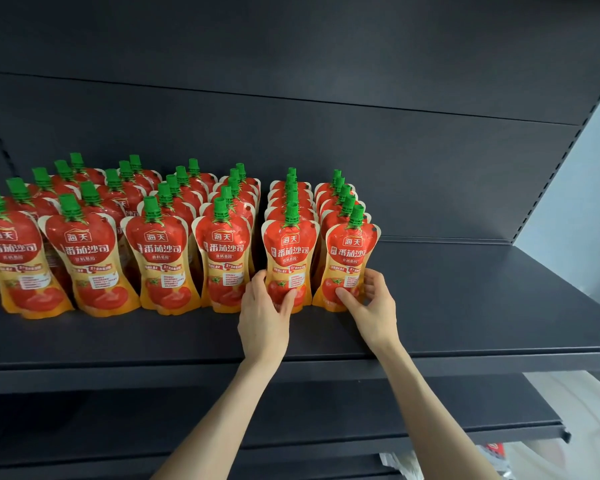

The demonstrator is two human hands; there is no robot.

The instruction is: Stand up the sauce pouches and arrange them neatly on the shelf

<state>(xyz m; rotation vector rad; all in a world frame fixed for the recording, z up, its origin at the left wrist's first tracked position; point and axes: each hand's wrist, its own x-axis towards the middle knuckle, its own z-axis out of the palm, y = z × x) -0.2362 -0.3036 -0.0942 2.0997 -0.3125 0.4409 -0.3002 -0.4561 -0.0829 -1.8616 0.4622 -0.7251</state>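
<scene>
While both hands work the front row, the setting is a dark matte metal shelf (465, 306) with a matching dark back panel (326, 109) behind it and a slotted upright (548, 188) at the right end. Lower shelf (361, 410) of the same finish sits beneath; pale floor and some blurred items show at bottom right, cannot tell what they are.

Sauce pouches (160, 237): red and orange, green caps, six files running front to back, filling the left and middle of the shelf. All upright, long axis vertical, spouts up, printed faces toward the front edge. Right third of the shelf is bare.

Left hand (264, 317) holds the fifth front pouch (290, 251) low down, thumb on the printed face, fingers round its left side. Right hand (371, 306) holds the sixth front pouch (352, 258), rightmost of the row, thumb on the face, fingers curled round its right edge. Both pouches stand with bases on the shelf, set back from the front edge. The sixth leans slightly right at the cap. Narrow gap between the two; they are not touching.
</scene>
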